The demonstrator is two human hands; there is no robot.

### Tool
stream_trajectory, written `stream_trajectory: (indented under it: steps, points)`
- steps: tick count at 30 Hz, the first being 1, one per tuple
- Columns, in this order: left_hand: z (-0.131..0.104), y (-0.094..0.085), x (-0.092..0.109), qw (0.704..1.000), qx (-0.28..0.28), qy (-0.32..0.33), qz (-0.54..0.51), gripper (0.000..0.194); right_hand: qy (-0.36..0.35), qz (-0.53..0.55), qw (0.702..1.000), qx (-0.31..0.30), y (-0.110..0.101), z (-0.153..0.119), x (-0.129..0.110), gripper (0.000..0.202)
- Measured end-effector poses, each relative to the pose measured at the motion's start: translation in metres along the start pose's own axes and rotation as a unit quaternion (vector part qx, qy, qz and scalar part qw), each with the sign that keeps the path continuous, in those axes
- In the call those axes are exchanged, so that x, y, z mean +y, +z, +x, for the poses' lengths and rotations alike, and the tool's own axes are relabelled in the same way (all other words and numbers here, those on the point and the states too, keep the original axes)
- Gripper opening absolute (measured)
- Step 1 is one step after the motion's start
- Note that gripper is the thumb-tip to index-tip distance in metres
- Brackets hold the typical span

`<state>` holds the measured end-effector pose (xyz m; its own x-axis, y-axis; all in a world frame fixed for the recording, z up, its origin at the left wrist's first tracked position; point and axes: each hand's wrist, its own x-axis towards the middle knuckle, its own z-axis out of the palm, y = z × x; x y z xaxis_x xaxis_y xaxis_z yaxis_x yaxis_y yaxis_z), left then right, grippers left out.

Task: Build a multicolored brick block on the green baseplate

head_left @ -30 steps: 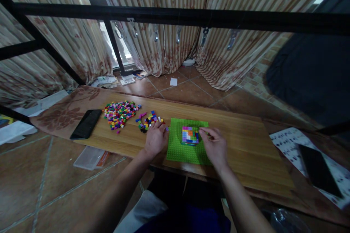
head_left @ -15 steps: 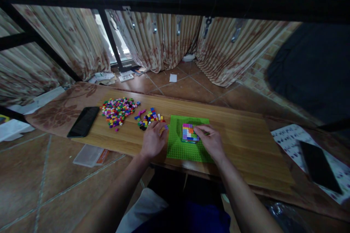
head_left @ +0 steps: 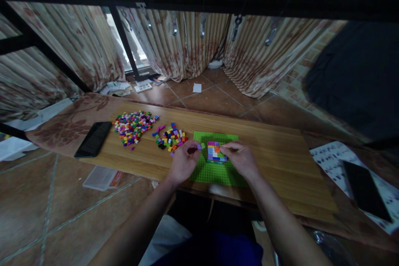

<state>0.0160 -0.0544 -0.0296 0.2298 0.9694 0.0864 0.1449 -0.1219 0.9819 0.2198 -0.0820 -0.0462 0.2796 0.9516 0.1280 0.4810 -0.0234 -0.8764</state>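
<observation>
My left hand (head_left: 186,161) is closed in a pinch on a small purple toy brick (head_left: 198,146), over the left part of a green baseplate (head_left: 204,175). A small light-green piece (head_left: 203,145) shows right beside that brick. On the baseplate stands a square block of multicoloured building bricks (head_left: 215,156), with white, blue, purple and orange studs on top. Fingertips of my right hand (head_left: 241,158) are pressed together at the block's right edge, near the orange part; what they pinch, if anything, is hidden.
Left of the baseplate lie a small pile of loose bricks (head_left: 171,136) and a larger pile (head_left: 132,126). A black phone (head_left: 93,139) rests at the wooden board's left end. Another dark device (head_left: 366,191) lies on a printed sheet at right. A black bar (head_left: 199,0) crosses above.
My left hand has moved right, from beside the small brick pile to over the baseplate, carrying the purple brick. My right hand stays at the block's right edge.
</observation>
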Motion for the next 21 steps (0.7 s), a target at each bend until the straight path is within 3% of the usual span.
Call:
stream_trajectory:
  steps: [4,10,13,18,21]
  points:
    - [-0.001,0.002,-0.001,1.0,-0.007,-0.01,-0.016,0.012,0.015,-0.008,1.0,-0.022,-0.002,0.006,-0.007,0.022]
    - [-0.002,0.002,-0.001,1.0,-0.002,-0.015,-0.026,0.012,0.123,0.094,0.986,-0.056,-0.001,0.006,-0.013,0.029]
    - [-0.002,0.003,0.001,0.999,-0.002,-0.018,-0.036,0.011,0.14,0.108,0.983,-0.053,0.002,0.005,-0.014,0.03]
    - [-0.004,0.006,0.004,0.998,0.0,-0.024,-0.055,0.01,0.159,0.162,0.974,-0.013,0.006,0.002,-0.01,0.035]
    - [-0.007,0.006,0.005,0.997,-0.002,-0.032,-0.072,0.01,0.17,0.2,0.961,0.088,0.003,-0.004,-0.009,0.036]
